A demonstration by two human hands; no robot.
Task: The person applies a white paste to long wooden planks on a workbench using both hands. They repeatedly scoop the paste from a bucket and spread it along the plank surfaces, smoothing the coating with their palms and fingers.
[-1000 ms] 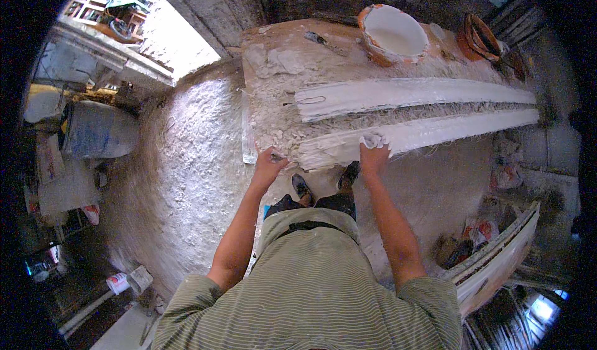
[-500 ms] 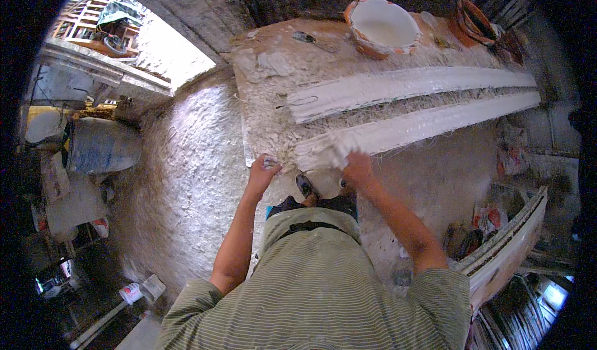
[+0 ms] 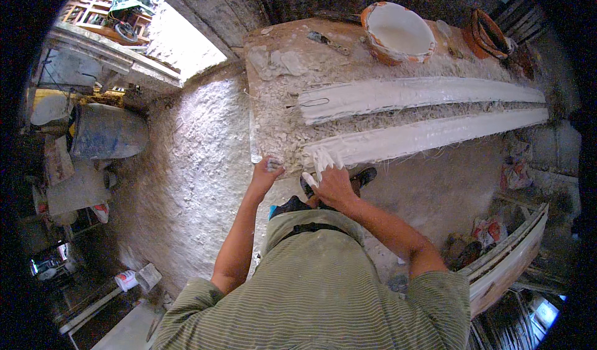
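Note:
Two long white strips of wet plaster lie on the plaster-crusted table: a far strip point(image 3: 423, 94) and a near strip point(image 3: 429, 130). My right hand point(image 3: 331, 185) is at the left end of the near strip, its stretched fingers coated white and touching that end. Wisps of fibre stick out along this strip's near edge. Close to the table's near left corner is my left hand point(image 3: 266, 176), fingers loosely bent and smeared grey-white, with nothing visible in it. A thin wire loop point(image 3: 315, 102) shows at the far strip's left end.
On the table point(image 3: 283, 95) stand a large basin point(image 3: 399, 33) of white liquid and an orange-brown bucket point(image 3: 488, 34) at the back right. A dirty tool point(image 3: 328, 41) lies near the back edge. At left is a blue-grey barrel point(image 3: 109, 131); a long moulded panel point(image 3: 510, 257) leans at right.
My right hand has moved left, to the end of the near strip, and its fingers now show spread there. My left hand has stayed by the table corner. The whole view has shifted slightly.

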